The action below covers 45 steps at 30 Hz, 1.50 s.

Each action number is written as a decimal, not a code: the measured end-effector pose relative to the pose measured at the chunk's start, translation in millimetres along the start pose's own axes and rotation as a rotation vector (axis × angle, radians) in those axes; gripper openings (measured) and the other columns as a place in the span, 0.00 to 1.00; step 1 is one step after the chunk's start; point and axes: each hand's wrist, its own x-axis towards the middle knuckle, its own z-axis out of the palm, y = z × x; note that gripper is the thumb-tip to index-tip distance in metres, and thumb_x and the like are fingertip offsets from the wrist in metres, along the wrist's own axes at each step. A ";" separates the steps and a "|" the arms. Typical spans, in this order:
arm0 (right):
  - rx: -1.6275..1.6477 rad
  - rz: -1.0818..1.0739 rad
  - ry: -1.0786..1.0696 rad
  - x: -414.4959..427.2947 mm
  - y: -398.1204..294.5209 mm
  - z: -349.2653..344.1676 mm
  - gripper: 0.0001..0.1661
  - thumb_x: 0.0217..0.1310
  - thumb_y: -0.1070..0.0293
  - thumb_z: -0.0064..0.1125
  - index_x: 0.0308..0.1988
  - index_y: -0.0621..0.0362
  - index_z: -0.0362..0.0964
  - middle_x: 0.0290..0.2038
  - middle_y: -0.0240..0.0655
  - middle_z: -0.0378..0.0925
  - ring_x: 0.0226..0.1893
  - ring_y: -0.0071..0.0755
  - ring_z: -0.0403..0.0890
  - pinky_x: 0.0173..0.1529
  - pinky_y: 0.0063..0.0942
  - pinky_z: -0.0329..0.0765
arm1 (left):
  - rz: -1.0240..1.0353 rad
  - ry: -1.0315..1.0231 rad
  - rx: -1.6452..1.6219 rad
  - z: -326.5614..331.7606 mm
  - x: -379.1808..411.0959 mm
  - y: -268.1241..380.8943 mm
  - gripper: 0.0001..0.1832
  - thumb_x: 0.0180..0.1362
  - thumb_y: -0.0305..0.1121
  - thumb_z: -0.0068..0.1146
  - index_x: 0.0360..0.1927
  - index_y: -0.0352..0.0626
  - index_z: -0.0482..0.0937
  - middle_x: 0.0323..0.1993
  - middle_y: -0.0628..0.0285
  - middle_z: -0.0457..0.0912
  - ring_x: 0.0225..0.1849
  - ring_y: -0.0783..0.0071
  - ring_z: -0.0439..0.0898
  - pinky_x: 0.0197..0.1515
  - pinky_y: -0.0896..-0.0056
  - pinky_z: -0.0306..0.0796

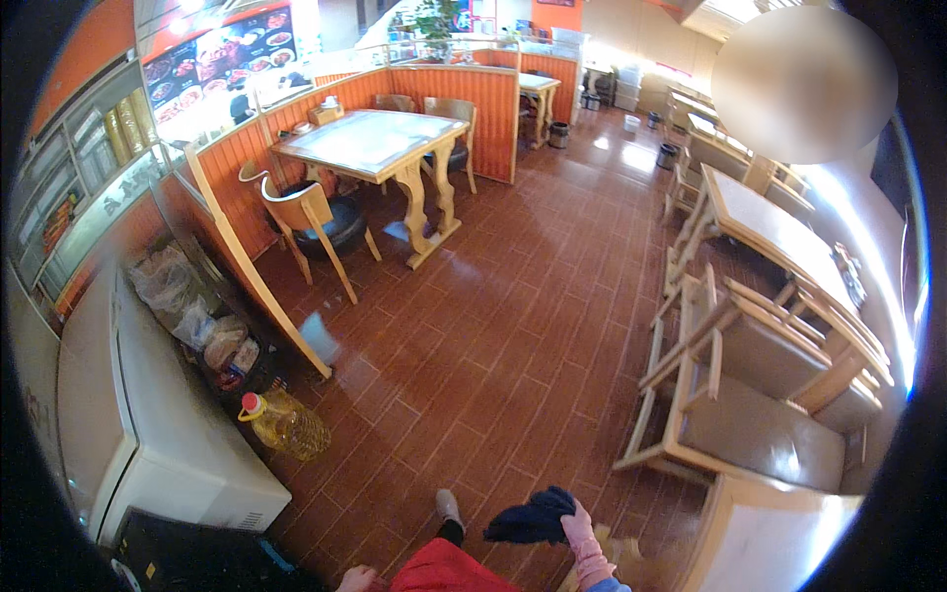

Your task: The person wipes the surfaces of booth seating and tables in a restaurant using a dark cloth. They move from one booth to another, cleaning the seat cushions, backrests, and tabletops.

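My right hand (578,524) grips a bunched dark navy cloth (536,516), which hangs out to the left over the tiled floor. At the bottom edge, partly cut off, is my left hand (358,579); its fingers look curled, and whether it holds anything is hidden. Between the hands is my red apron (450,568), with one grey shoe (447,505) in front of it. A large plastic bottle of yellow oil (287,425) with a red cap stands on the floor ahead of my left hand.
A white chest freezer (196,462) is at the left, beside plastic bags (166,281). An orange partition (451,118) backs a dining table (370,140) and a wooden chair (314,214). Padded wooden benches (762,436) and tables (777,214) line the right. Brown floor tiles (473,355) run between.
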 end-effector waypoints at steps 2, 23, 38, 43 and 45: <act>-0.172 -0.026 0.053 53.8 46.3 -11.4 0.29 0.44 0.79 0.47 0.51 0.58 0.71 0.43 0.38 0.79 0.48 0.29 0.76 0.53 0.23 0.69 | -0.198 -0.189 -0.287 4.4 20.4 -33.5 0.11 0.58 0.41 0.45 0.28 0.48 0.75 0.20 0.59 0.75 0.22 0.65 0.77 0.25 0.63 0.71; -0.559 -0.235 0.119 505.0 -169.8 13.6 0.16 0.53 0.72 0.45 0.42 0.54 0.73 0.34 0.39 0.77 0.37 0.41 0.77 0.45 0.33 0.73 | -0.494 0.098 -1.306 -335.9 609.8 151.0 0.16 0.63 0.39 0.45 0.44 0.36 0.72 0.34 0.52 0.81 0.32 0.67 0.81 0.35 0.69 0.76; 0.079 -0.660 -0.512 758.5 -668.6 421.5 0.39 0.41 0.85 0.43 0.58 0.57 0.61 0.52 0.38 0.67 0.56 0.35 0.67 0.62 0.27 0.60 | -0.809 0.600 -1.393 -521.1 761.9 48.4 0.12 0.60 0.35 0.47 0.39 0.35 0.73 0.29 0.53 0.81 0.25 0.68 0.81 0.27 0.70 0.75; 0.138 -0.910 -0.606 807.7 -744.5 522.4 0.42 0.38 0.84 0.48 0.60 0.55 0.60 0.56 0.43 0.64 0.58 0.41 0.65 0.62 0.31 0.60 | -0.553 0.906 -1.261 -658.4 892.0 64.7 0.10 0.62 0.31 0.44 0.41 0.37 0.74 0.30 0.57 0.81 0.29 0.73 0.80 0.31 0.74 0.75; -0.368 -1.234 -0.437 809.4 -776.1 571.6 0.45 0.35 0.81 0.54 0.60 0.50 0.61 0.57 0.49 0.62 0.58 0.51 0.64 0.62 0.36 0.61 | -0.488 1.025 -1.163 -695.6 921.7 50.8 0.10 0.63 0.29 0.44 0.43 0.37 0.73 0.32 0.58 0.80 0.31 0.74 0.80 0.34 0.75 0.74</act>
